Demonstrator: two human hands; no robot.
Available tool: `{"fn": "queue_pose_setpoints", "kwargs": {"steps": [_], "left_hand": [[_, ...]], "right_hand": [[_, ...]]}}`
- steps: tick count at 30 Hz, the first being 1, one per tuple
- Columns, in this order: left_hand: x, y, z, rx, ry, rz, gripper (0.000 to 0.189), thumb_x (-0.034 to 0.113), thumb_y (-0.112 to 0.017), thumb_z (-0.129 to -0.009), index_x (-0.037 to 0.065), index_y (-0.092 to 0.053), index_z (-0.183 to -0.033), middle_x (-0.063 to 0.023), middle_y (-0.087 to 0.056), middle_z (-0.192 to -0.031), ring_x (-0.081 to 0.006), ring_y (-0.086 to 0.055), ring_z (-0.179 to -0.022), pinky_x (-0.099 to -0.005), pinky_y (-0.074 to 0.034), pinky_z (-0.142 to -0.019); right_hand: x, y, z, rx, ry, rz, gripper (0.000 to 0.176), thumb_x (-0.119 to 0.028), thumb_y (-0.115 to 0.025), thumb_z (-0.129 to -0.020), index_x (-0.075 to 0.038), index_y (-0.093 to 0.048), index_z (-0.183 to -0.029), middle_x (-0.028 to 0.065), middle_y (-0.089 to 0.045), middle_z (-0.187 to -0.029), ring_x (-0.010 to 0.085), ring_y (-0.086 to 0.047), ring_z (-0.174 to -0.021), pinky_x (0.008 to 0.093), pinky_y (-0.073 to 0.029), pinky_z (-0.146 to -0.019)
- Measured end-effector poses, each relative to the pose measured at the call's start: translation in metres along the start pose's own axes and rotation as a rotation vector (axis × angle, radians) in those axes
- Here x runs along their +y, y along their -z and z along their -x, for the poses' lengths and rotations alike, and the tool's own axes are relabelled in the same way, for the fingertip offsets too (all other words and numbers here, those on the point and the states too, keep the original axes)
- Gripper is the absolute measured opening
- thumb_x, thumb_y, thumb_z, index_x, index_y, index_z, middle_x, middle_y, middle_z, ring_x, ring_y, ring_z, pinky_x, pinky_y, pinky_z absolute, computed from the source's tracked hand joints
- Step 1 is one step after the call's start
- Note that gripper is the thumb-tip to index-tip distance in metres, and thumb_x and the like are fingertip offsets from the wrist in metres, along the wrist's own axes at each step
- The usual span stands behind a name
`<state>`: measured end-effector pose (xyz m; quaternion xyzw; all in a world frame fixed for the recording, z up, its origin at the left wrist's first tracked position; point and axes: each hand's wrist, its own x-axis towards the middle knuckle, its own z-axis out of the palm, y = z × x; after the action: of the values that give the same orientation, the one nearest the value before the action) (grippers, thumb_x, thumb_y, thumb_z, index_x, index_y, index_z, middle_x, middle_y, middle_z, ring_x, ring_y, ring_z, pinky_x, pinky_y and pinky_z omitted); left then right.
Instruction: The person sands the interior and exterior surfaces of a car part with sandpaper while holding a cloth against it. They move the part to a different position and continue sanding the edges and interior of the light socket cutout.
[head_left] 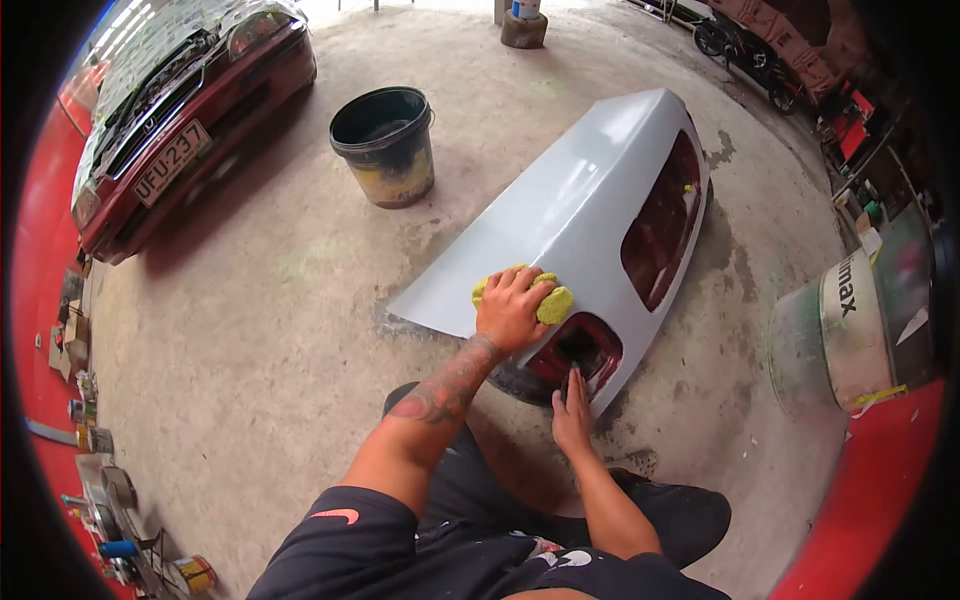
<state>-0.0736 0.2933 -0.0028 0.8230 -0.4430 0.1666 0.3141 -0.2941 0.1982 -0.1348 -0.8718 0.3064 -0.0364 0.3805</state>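
A light grey car trunk lid [545, 210] lies on the concrete floor in front of me, with dark red showing inside its cut-outs. My left hand [513, 308] is closed over a bunched, fuzzy yellow cloth [555, 303] and presses it on the lid's painted surface near the close end. Beside the smaller cut-out [585, 345], my right hand [571, 412] rests at the lid's near edge, its fingers stretched out. Nothing shows in that hand.
A black bucket [385, 150] stands beyond the lid on the left. Farther left is a dark red car [215, 130] with paper coverings. A large drum [850, 330] stands at right. Cans and tools line the left wall, and a motorcycle [750, 60] is at the back right.
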Motion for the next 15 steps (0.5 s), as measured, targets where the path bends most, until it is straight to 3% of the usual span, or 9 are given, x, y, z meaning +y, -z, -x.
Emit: {"fn": "queue_pose_setpoints", "kwargs": {"steps": [1,2,4,7,8,11,13,15], "left_hand": [[0.001,0.0,0.002,-0.007,-0.001,-0.001,0.044,0.023,-0.078,-0.066,0.017,-0.067,-0.109,-0.0059,-0.062,-0.119,-0.0307,-0.059,-0.115,-0.0475,-0.045,-0.098],[0.001,0.001,0.002,-0.004,-0.006,-0.004,0.044,0.023,-0.077,-0.067,0.017,-0.067,-0.109,-0.006,-0.062,-0.119,-0.0307,-0.059,-0.115,-0.0475,-0.045,-0.098],[0.0,0.001,-0.001,0.004,-0.021,-0.005,0.044,0.023,-0.077,-0.067,0.017,-0.067,-0.109,-0.0061,-0.062,-0.119,-0.0307,-0.059,-0.115,-0.0474,-0.045,-0.098],[-0.001,-0.002,0.0,-0.016,-0.014,-0.014,0.043,0.024,-0.077,-0.067,0.017,-0.067,-0.109,-0.0061,-0.062,-0.119,-0.0306,-0.059,-0.116,-0.0474,-0.045,-0.098],[0.0,-0.001,0.0,-0.013,-0.011,-0.015,0.043,0.024,-0.076,-0.068,0.018,-0.067,-0.109,-0.006,-0.062,-0.119,-0.0306,-0.059,-0.116,-0.0472,-0.045,-0.098],[0.001,0.0,-0.001,-0.005,-0.011,-0.01,0.043,0.024,-0.076,-0.068,0.018,-0.067,-0.109,-0.0059,-0.062,-0.119,-0.0306,-0.059,-0.115,-0.0472,-0.045,-0.098],[0.0,0.001,-0.001,0.005,-0.013,0.0,0.043,0.024,-0.076,-0.068,0.018,-0.067,-0.109,-0.0059,-0.062,-0.119,-0.0305,-0.059,-0.115,-0.0472,-0.045,-0.098],[-0.001,-0.001,0.0,-0.014,-0.006,-0.014,0.047,0.026,-0.078,-0.066,0.017,-0.069,-0.111,-0.0074,-0.064,-0.12,-0.0333,-0.06,-0.114,-0.0479,-0.045,-0.097]], "right_hand": [[-0.001,-0.001,-0.002,0.024,0.124,-0.15,0.071,-0.024,-0.067,-0.092,0.001,-0.036,-0.15,0.0206,-0.029,-0.16,0.0369,-0.031,-0.147,0.0556,-0.024,-0.119],[-0.001,0.003,0.004,0.028,0.117,-0.161,0.071,-0.024,-0.067,-0.092,0.001,-0.036,-0.15,0.0206,-0.029,-0.16,0.0369,-0.031,-0.147,0.0556,-0.024,-0.119],[-0.002,0.024,0.013,0.036,0.079,0.302,0.065,-0.019,-0.07,-0.089,0.001,-0.044,-0.144,0.0203,-0.042,-0.148,0.0384,-0.043,-0.137,0.0472,-0.033,-0.116],[-0.03,0.017,0.002,0.059,-0.052,0.221,0.058,-0.016,-0.07,-0.088,-0.001,-0.049,-0.139,0.0186,-0.049,-0.138,0.0387,-0.048,-0.129,0.0452,-0.038,-0.112],[-0.034,0.009,-0.001,0.128,0.077,0.15,0.056,-0.013,-0.07,-0.086,-0.002,-0.051,-0.137,0.0187,-0.05,-0.136,0.0396,-0.049,-0.127,0.047,-0.04,-0.108],[-0.04,0.013,-0.006,0.094,0.216,-0.074,0.056,-0.012,-0.072,-0.084,-0.006,-0.051,-0.136,0.0177,-0.051,-0.134,0.0395,-0.049,-0.126,0.0474,-0.04,-0.108],[-0.021,0.025,0.003,0.095,0.218,-0.001,0.057,-0.015,-0.072,-0.084,-0.008,-0.051,-0.136,0.0157,-0.052,-0.131,0.0391,-0.049,-0.127,0.0501,-0.038,-0.11],[-0.007,0.033,0.01,0.05,0.102,0.335,0.056,-0.018,-0.07,-0.087,-0.011,-0.049,-0.138,0.0137,-0.053,-0.131,0.0383,-0.05,-0.126,0.0545,-0.037,-0.108]]}}
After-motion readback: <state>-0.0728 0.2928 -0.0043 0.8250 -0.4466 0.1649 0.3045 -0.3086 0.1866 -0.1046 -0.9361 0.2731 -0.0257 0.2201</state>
